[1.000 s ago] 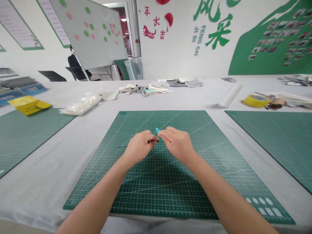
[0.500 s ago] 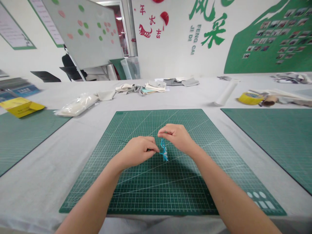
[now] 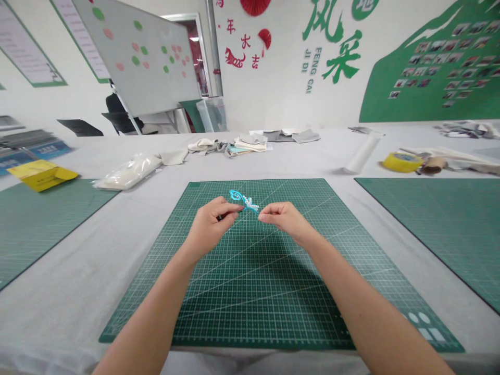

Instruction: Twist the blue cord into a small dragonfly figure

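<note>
A small bright blue cord ornament (image 3: 250, 203) with white bead-like bits is held up above the green cutting mat (image 3: 250, 312). Its blue loop sticks out to the upper left, past my fingertips. My left hand (image 3: 213, 221) is closed, pinching the ornament near its middle between thumb and index finger. On the other side my right hand (image 3: 287, 220) is closed too, its fingertips pinched at the ornament's lower right end. The exact strand under the right fingertips is too small to make out.
More cutting mats lie left (image 3: 47, 224) and right (image 3: 441, 224). Beyond are a yellow folder (image 3: 41, 175), a clear plastic package (image 3: 130, 172), fabric pieces (image 3: 250, 141), a white roll (image 3: 363, 153) and yellow tape (image 3: 402, 161).
The ornament has gone from hanging down below my right fingers to lying slantwise, loop up to the left. My left hand has moved up; my right hand has shifted slightly.
</note>
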`<state>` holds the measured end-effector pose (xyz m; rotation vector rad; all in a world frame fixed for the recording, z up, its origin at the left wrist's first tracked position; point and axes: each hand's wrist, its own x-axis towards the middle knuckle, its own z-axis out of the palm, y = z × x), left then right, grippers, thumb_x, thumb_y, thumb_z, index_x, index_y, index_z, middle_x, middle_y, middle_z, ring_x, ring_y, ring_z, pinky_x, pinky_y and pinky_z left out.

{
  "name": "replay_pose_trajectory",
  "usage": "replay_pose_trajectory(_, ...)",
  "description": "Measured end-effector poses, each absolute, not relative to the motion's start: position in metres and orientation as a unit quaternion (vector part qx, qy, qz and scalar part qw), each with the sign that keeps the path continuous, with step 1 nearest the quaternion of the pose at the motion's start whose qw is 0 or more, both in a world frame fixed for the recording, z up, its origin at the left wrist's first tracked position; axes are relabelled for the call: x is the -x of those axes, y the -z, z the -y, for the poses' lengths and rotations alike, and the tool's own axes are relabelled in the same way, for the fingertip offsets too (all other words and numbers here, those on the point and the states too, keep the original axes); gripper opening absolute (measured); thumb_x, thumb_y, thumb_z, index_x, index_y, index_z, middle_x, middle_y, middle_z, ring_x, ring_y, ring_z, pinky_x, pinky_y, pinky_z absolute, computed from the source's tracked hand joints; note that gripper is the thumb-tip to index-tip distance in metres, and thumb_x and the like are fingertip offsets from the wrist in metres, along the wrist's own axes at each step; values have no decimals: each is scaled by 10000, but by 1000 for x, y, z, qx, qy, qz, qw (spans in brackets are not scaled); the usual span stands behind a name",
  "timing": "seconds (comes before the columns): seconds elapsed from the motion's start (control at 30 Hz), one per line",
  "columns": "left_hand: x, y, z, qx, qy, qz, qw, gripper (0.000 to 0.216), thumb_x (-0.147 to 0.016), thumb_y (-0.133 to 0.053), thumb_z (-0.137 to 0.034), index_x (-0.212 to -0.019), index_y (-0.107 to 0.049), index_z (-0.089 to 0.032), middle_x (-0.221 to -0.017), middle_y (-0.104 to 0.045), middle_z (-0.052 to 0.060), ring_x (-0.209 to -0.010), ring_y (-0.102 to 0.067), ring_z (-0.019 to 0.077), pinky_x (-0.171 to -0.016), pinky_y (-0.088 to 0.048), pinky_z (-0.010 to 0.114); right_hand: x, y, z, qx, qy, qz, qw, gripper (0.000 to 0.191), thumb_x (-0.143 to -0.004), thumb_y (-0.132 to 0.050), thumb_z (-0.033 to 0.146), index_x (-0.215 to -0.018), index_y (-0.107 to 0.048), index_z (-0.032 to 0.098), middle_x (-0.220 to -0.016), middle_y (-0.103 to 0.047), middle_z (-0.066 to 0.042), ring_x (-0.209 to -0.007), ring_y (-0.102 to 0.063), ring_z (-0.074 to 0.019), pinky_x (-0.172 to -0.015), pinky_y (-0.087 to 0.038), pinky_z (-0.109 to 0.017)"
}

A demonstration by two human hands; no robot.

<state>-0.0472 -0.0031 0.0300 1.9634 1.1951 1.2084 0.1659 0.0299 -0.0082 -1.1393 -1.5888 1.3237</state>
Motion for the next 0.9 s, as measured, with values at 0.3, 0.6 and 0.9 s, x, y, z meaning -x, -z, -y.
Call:
replay_pose_trajectory(0.3,54,-21,-5,-567,-521,-469,433,170,-744,-685,-232,-896,-731,-172,-663,-529,-2,-553,-408,84,-501,-288,208,-170,11,-35,456,-590,531,401,204,-673,-718,355,-689,-618,177,-452,-330,104,-399,-174,-40,-396,-93,-219)
replay_pose_trajectory(0.6,48,-18,-5,-382,-519,-391,657,245,-657,-739,-154,-890,-676,-111,-702,-577,1,-474,-401,19,-392,-231,148,-164,9,-30,475,-361,700,393,331,-698,-725,348,-1012,-703,242,-1176,-623,-80,-1120,-534,-238,-979,-379,-445)
replay_pose_trajectory(0.9,31,-8,0,-394,-490,-399,668,211,-702,-722,-189,-898,-685,-121,-603,-518,-31,-460,-389,19,-393,-219,142,-122,15,-3,252,-635,533,499,325,-822,-558,311,-1135,-596,231,-1187,-614,-58,-1091,-576,-184,-953,-452,-367)
